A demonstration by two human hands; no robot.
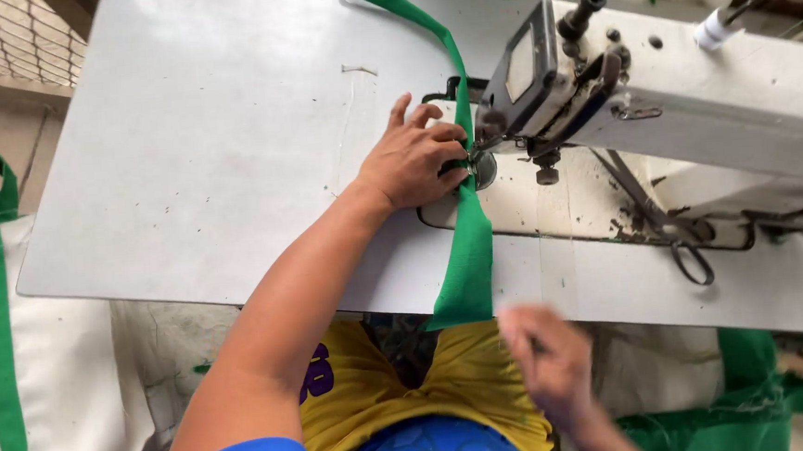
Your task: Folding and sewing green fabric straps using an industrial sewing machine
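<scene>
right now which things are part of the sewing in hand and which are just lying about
In use:
green fabric strip
sewing machine
left hand, pressing the strip
right hand, blurred, below the table edge

Lying about:
scissors
white bag with green straps
green cloth heap

Left hand [411, 160] lies flat, fingers spread; right hand [549, 360] hangs low, blurred.
</scene>
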